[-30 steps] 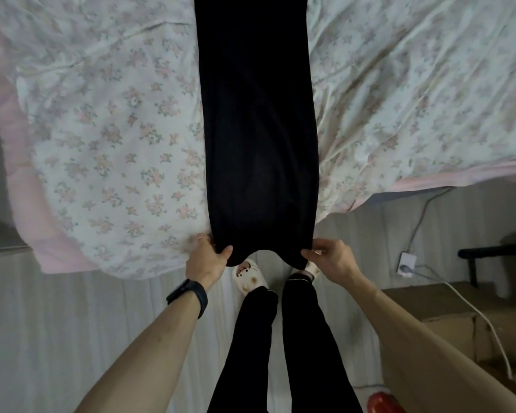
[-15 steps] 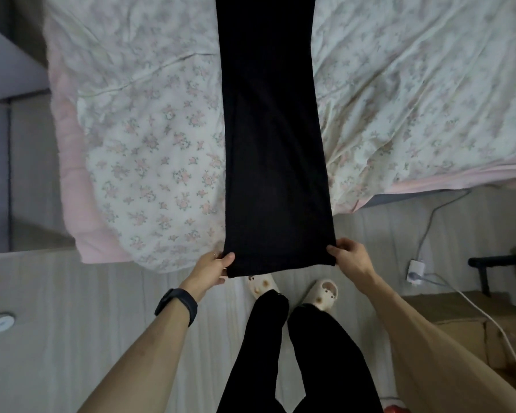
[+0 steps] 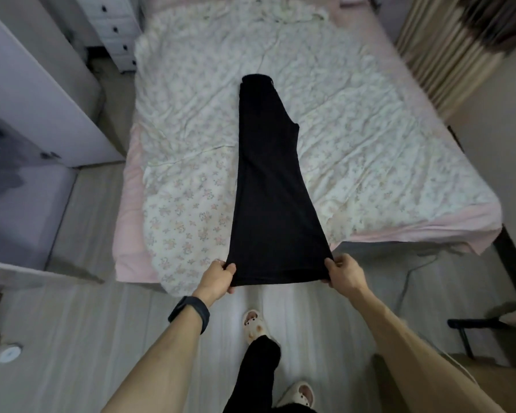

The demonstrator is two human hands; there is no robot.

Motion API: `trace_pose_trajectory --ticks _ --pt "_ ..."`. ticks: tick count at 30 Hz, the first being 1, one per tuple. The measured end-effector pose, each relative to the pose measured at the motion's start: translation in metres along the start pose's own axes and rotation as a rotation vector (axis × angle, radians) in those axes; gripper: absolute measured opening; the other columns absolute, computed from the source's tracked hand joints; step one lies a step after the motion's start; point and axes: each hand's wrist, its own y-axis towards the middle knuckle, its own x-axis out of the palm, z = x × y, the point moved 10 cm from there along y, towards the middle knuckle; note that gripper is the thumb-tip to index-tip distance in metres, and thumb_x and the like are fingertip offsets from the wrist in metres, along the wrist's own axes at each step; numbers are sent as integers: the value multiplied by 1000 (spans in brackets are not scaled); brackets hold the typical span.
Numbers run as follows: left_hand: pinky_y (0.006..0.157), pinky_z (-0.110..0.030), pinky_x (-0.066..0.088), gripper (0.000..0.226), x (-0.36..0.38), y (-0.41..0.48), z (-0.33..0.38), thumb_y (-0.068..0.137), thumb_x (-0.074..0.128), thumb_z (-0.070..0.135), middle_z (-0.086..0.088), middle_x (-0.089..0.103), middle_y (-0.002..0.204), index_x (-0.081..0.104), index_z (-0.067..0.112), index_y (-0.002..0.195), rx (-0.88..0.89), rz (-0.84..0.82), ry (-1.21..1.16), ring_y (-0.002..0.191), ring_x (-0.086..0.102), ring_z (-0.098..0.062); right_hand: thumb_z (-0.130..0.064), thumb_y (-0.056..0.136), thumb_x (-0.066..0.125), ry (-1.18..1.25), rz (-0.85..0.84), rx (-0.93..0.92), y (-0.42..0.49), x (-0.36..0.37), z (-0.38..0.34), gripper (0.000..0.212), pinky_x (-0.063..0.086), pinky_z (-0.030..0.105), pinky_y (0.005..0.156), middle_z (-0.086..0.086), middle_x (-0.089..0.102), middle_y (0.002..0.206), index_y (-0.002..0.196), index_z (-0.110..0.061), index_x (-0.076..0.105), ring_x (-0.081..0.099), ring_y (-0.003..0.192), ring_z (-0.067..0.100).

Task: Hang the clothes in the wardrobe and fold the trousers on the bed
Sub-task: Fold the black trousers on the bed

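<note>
Black trousers (image 3: 268, 186) lie stretched lengthwise down the middle of the bed (image 3: 370, 138), one leg on top of the other, waistband at the far end. The hem end reaches past the bed's foot edge. My left hand (image 3: 216, 277) pinches the hem's left corner, and my right hand (image 3: 344, 272) pinches its right corner, holding the hem taut just off the mattress. A black band sits on my left wrist.
A floral quilt (image 3: 191, 162) covers the bed over a pink sheet. An open wardrobe door (image 3: 33, 93) and a white drawer unit (image 3: 116, 28) stand to the left. Curtains (image 3: 447, 46) hang at the right. A black stand (image 3: 477, 326) and a cardboard box sit at the lower right floor.
The view has pulled back and up, so the whole bed and the trousers' waistband now show. Both hands keep hold of the hem corners, now spread wider and further from the bed edge.
</note>
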Motion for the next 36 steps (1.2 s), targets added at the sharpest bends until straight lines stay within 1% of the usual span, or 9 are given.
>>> trace_pose_trajectory --ticks 2,5,11,17,22,28,30,33,36 --pt "61 -31 49 23 -1 -26 -3 104 50 24 -11 66 90 53 4 115 -24 -10 -43 64 62 -19 -25 100 54 4 -2 -11 -23 -12 1 15 51 24 54 8 74 85 97 -12 59 73 63 15" --pt "48 -24 39 13 2 -66 -17 101 54 16 -13 66 92 57 5 108 -88 -34 -89 64 61 -19 -23 98 52 -20 -36 9 -57 -18 16 19 60 41 75 5 75 69 92 -8 62 74 71 23" --pt "52 -25 41 12 18 -123 -62 94 59 4 -14 66 94 62 4 106 -202 -69 -238 72 61 -21 -6 96 54 26 -123 45 -113 -16 46 27 55 56 85 14 60 75 69 -6 51 70 94 45" --pt "53 -26 46 25 15 -143 -77 90 59 -8 -15 66 96 61 -1 114 -144 -60 -286 76 62 -23 -7 94 57 37 -156 48 -132 -16 63 24 57 57 85 17 68 75 70 -6 50 74 80 40" --pt "51 -26 42 40 21 -162 -99 90 59 -8 -15 65 111 47 17 119 -165 -88 -325 73 63 -23 -2 94 60 53 -187 114 -148 -4 93 19 63 41 76 18 66 98 79 -11 53 70 80 27" --pt "52 -22 40 22 15 -172 -83 98 54 4 -11 67 108 73 11 107 -85 -176 -365 71 60 -19 -3 99 54 413 -72 76 -157 -14 80 7 56 24 52 16 66 100 98 -9 54 66 65 24" --pt "55 -23 42 21 5 -171 -60 98 56 8 -11 67 99 74 7 110 -16 -185 -492 64 54 -14 -3 100 56 612 -68 59 -154 -21 61 7 55 21 52 18 66 97 97 -6 61 61 61 22" --pt "59 -24 48 22 -16 -161 -22 94 63 6 -11 66 96 73 6 114 72 -180 -621 66 56 -14 -4 98 61 827 -120 83 -140 -32 24 13 59 20 61 16 70 103 108 1 67 70 79 20" --pt "65 -25 50 44 -36 -144 25 84 68 -9 -11 61 91 68 12 123 186 -180 -573 76 60 -16 -2 97 58 891 -164 62 -114 -43 -20 17 60 21 69 14 72 106 111 4 66 73 90 20"
